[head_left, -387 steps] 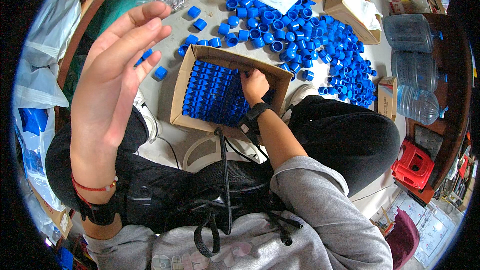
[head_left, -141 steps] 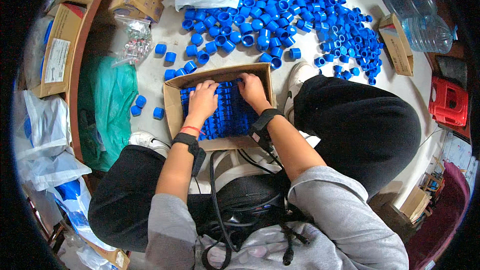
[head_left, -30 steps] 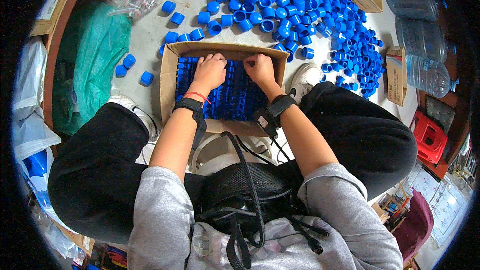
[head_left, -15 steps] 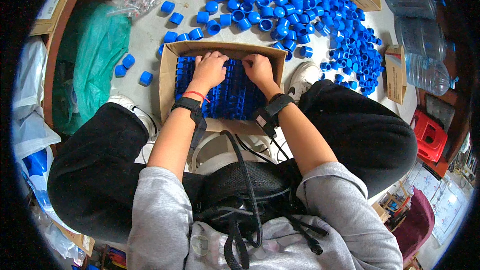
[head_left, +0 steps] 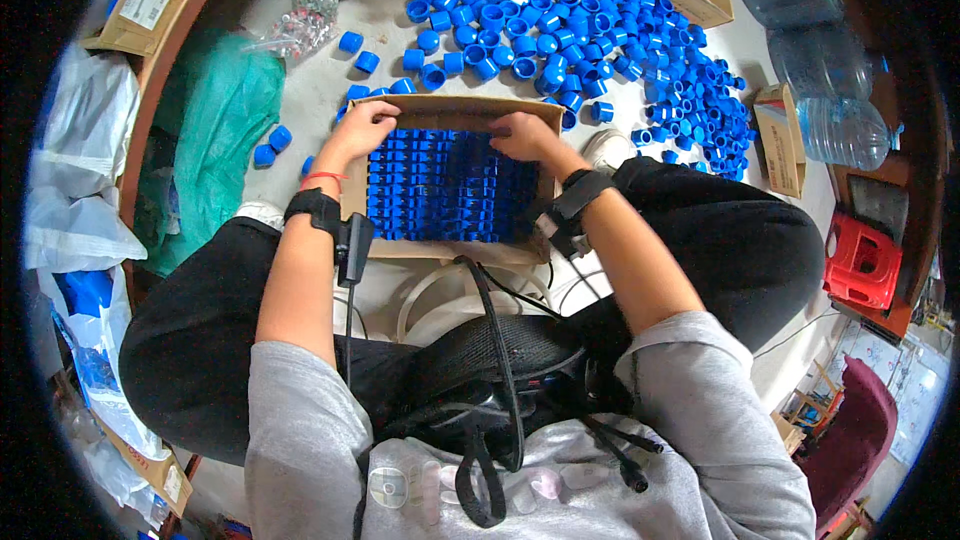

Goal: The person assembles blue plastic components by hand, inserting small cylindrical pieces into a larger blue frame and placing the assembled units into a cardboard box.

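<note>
Blue fittings fill the open cardboard box in rows; at its far corners, left grip and right grip curl, whether pinching anything I cannot tell.

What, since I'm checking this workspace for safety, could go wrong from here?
Loose blue caps lie near the right shoe and might get kicked or stepped on. The black cable hanging from the left wrist device could snag on the open carton.
</note>
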`<state>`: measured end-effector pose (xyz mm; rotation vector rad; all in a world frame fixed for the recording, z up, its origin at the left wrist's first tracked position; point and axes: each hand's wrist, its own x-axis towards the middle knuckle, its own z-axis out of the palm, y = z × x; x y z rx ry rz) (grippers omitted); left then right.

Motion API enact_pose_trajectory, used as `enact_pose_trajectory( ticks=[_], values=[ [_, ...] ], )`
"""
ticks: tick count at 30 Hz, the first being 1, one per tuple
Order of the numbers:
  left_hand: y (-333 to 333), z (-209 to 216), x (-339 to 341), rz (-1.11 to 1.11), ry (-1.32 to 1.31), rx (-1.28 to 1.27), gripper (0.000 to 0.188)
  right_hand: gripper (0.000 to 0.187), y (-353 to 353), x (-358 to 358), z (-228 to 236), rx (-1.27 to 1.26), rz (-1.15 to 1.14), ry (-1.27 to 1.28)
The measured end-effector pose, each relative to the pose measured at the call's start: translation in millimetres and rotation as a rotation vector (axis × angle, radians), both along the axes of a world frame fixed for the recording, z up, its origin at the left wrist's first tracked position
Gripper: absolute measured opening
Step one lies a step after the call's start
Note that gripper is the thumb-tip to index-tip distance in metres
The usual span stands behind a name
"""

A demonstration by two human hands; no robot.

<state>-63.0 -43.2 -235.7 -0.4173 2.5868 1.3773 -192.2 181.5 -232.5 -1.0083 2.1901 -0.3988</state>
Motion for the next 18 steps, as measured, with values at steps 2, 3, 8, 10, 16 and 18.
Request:
enact_pose_trajectory(
  ticks=[2,3,8,10,16,18],
  values=[
    [-11,11,8,0.215,-0.099,0.254,0.025,0.041,-10,-18,47,0.113,0.053,-0.259],
    [-13,15,12,0.251,-0.101,0.243,0.024,0.04,-12,-26,81,0.062,-0.043,-0.387],
    [-20,23,32,0.521,-0.093,0.284,0.023,0.032,19,-94,225,-0.624,-0.158,-0.212],
    [-56,-3,70,0.625,-0.093,0.271,0.024,0.045,36,-46,321,-0.929,-0.434,-0.404],
    [-14,18,70,0.665,-0.248,0.229,0.022,0.029,184,-55,316,-1.062,-0.654,0.156],
    [-14,21,77,0.597,-0.305,0.298,0.026,0.031,233,-61,249,-0.833,-0.692,0.339]
  ],
)
